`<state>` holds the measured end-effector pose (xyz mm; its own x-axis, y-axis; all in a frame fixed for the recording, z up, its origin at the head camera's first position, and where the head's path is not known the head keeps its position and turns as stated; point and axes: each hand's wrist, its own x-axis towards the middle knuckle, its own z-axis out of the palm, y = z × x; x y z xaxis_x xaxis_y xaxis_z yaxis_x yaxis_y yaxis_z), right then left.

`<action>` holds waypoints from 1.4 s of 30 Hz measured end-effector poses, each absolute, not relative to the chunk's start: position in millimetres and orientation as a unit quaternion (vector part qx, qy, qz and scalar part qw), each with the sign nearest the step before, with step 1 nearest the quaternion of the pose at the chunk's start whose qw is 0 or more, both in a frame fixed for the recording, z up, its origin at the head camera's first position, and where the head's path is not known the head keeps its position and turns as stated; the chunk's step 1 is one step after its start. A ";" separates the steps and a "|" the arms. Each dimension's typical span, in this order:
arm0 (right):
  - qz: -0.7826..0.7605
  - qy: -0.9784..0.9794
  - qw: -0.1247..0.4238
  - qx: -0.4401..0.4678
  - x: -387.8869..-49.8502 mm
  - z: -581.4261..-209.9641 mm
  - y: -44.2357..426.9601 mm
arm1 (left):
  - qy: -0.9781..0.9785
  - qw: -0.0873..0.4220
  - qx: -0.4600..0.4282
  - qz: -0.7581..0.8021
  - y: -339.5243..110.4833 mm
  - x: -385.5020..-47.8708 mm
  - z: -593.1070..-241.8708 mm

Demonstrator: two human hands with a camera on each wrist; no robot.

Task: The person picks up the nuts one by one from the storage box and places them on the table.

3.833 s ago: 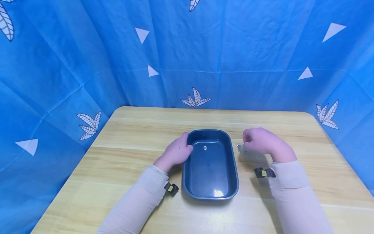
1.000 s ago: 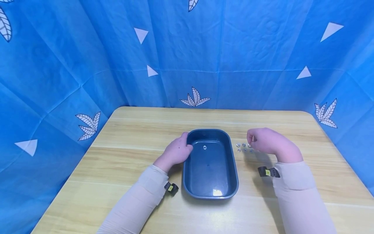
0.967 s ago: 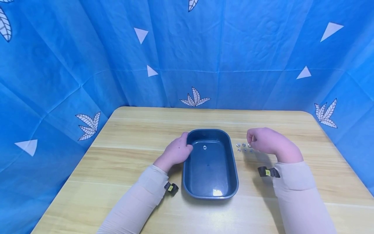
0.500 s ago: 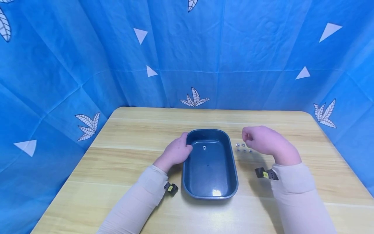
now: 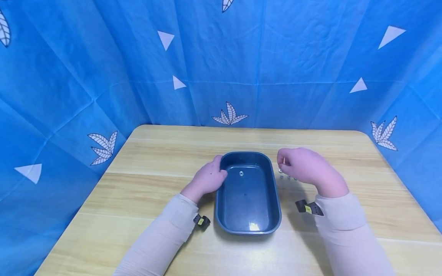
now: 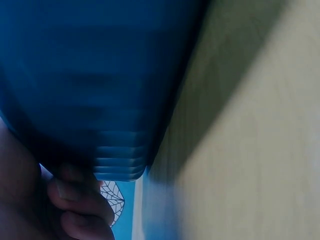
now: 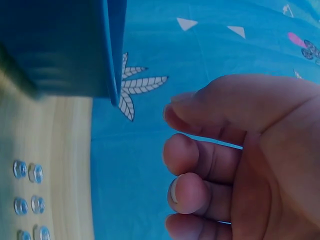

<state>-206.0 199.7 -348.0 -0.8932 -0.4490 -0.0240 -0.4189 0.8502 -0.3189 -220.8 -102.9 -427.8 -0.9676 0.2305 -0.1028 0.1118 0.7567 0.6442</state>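
Note:
My left hand (image 5: 208,178) grips the left rim of a dark blue plastic tray (image 5: 248,207), with the thumb over the edge. In the left wrist view the curled fingers (image 6: 82,205) lie against the tray's outer side. One small silvery ring, like a nut (image 5: 241,173), lies inside near the far end. To the tray's right, over the table, hovers my right hand (image 5: 307,168), fingers loosely bent. No object shows between its thumb and fingers in the right wrist view. Below it, several similar nuts (image 7: 38,204) stand in two short rows; the hand partly hides them in the head view.
The wooden table (image 5: 165,153) carries the tray and the nuts. A blue patterned curtain (image 5: 214,57) hangs behind it and along both sides. Each wrist wears a small black camera (image 5: 203,222) on a strap.
My right hand has shifted right along the nuts, then left toward the tray. More nuts show on the table than at first. The left hand and tray have stayed put.

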 end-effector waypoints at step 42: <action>-0.117 0.947 0.063 -0.292 -216.8 -333.2 110.6 | 0.929 0.101 0.090 0.344 -104.8 -221.0 -427.1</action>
